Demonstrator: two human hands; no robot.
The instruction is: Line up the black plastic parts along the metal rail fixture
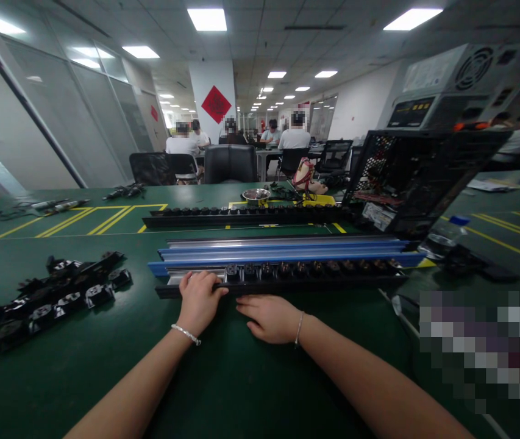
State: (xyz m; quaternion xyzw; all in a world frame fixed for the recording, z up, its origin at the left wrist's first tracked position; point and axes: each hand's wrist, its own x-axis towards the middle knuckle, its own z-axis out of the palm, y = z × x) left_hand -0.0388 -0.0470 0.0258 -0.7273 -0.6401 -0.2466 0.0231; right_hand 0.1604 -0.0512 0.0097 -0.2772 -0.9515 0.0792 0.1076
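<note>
A long black socket strip (314, 271) lies across the green table in front of me, against a blue and silver rail (287, 251). My left hand (199, 302) rests on the strip's left end, fingers curled over its top edge. My right hand (267, 317) lies flat on the table just below the strip, fingers stretched out toward the left hand and touching the strip's near edge. Both wrists wear thin bracelets.
Several loose black socket modules (53, 299) lie at the left. A second black strip (241, 216) sits farther back, with a metal bowl (255, 196) behind it. An open computer case (419, 177) stands at the right. People sit at desks in the background.
</note>
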